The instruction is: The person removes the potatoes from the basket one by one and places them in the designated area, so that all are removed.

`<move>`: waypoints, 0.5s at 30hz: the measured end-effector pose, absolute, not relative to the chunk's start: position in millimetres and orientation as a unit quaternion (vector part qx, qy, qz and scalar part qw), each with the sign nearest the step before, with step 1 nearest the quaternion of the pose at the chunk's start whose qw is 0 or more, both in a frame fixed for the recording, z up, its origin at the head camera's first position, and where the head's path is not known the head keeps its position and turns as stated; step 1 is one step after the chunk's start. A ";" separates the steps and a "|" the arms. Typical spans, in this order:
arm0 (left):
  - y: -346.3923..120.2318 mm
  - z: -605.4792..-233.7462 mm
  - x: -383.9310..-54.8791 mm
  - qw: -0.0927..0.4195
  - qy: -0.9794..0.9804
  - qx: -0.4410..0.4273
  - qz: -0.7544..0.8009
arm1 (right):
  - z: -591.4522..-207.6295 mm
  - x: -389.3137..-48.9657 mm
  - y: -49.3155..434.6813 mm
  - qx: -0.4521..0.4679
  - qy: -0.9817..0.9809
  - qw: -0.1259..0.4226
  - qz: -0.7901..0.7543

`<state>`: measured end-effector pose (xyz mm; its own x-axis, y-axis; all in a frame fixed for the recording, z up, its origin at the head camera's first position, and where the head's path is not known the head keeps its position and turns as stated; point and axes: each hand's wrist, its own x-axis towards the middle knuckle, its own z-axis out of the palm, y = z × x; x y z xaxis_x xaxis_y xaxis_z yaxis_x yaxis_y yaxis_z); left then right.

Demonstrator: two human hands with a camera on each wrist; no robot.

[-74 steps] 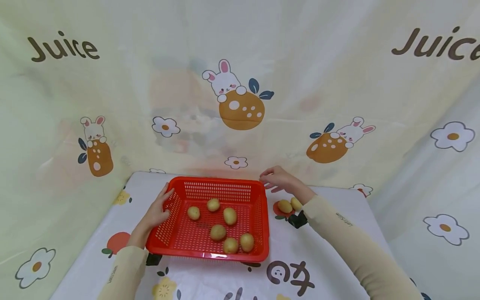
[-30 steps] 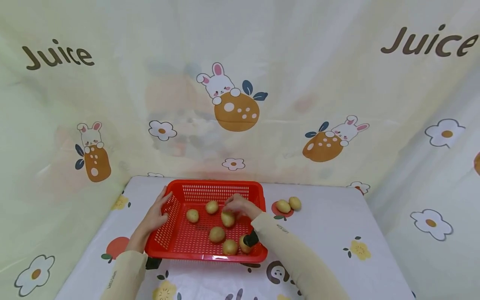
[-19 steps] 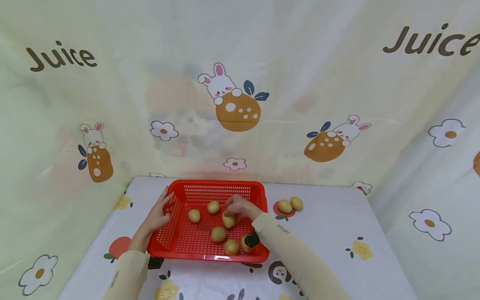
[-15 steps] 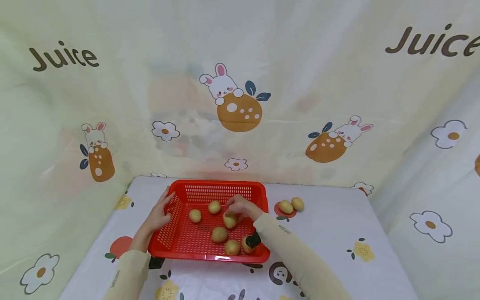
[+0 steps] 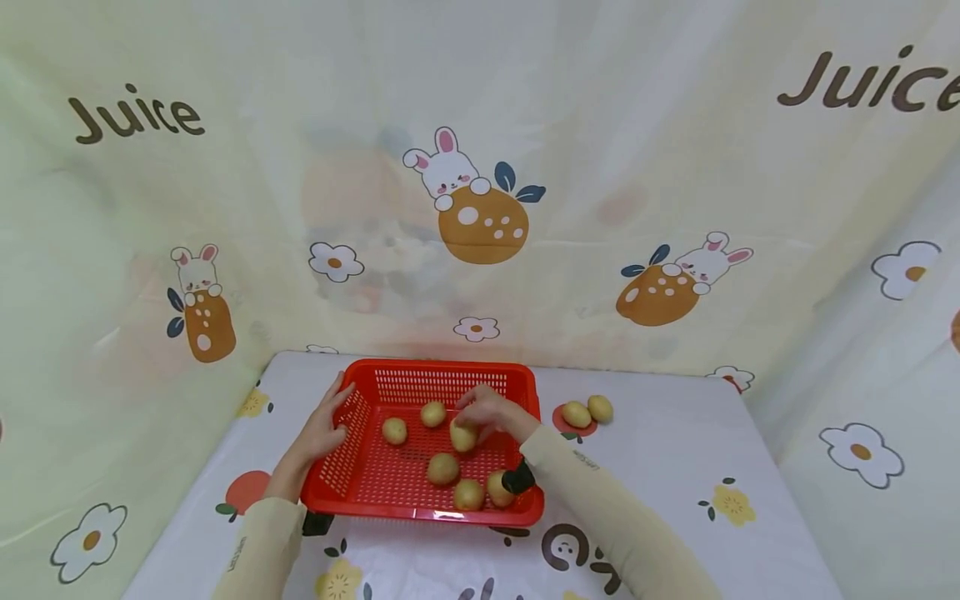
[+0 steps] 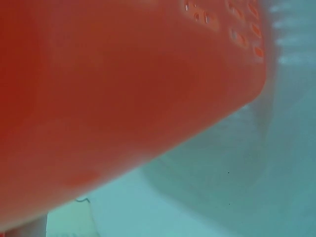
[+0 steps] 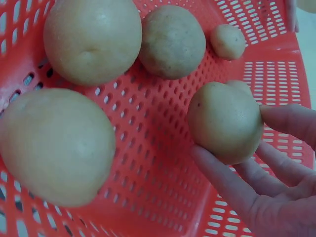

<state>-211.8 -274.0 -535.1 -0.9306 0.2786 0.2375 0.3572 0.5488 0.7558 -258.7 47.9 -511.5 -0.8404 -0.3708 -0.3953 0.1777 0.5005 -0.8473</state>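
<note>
A red plastic basket (image 5: 420, 514) with perforated walls holds several potatoes, among them one potato (image 5: 443, 469) near its middle. My right hand (image 5: 495, 412) reaches inside and grips a potato (image 7: 224, 121) between thumb and fingertips, seen closely in the right wrist view. Behind that held potato, a smaller one is partly hidden. At the basket's left side my left hand (image 5: 321, 427) rests against the rim, its fingers fairly straight and the thumb spread toward the near side. The left wrist view is mostly filled by the basket's outer wall (image 6: 123, 98).
On the white patterned tablecloth (image 5: 652, 500), two more potatoes (image 5: 588, 411) lie right of the basket. A printed curtain (image 5: 585, 108) hangs behind and along both sides. Dark wrist straps (image 5: 519, 477) are on both sleeves.
My right hand has come from beyond the basket's far right corner into the basket and taken hold of a potato there. My left hand has stayed at the left rim.
</note>
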 end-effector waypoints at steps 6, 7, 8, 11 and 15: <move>-272.3 -532.0 -215.1 0.019 -0.894 -0.152 -0.421 | -504.8 -261.4 55.4 -0.057 0.807 0.273 -0.521; -272.0 -531.5 -215.1 0.016 -0.893 -0.150 -0.425 | -503.5 -261.7 56.6 -0.057 0.805 0.273 -0.524; -272.0 -531.3 -215.2 0.012 -0.892 -0.147 -0.426 | -502.8 -262.1 57.6 -0.057 0.804 0.273 -0.525; -272.6 -531.7 -215.3 0.007 -0.891 -0.144 -0.431 | -499.0 -262.1 60.1 -0.056 0.805 0.274 -0.523; -274.2 -534.0 -215.8 0.009 -0.891 -0.146 -0.431 | -490.9 -259.6 62.3 -0.056 0.806 0.269 -0.524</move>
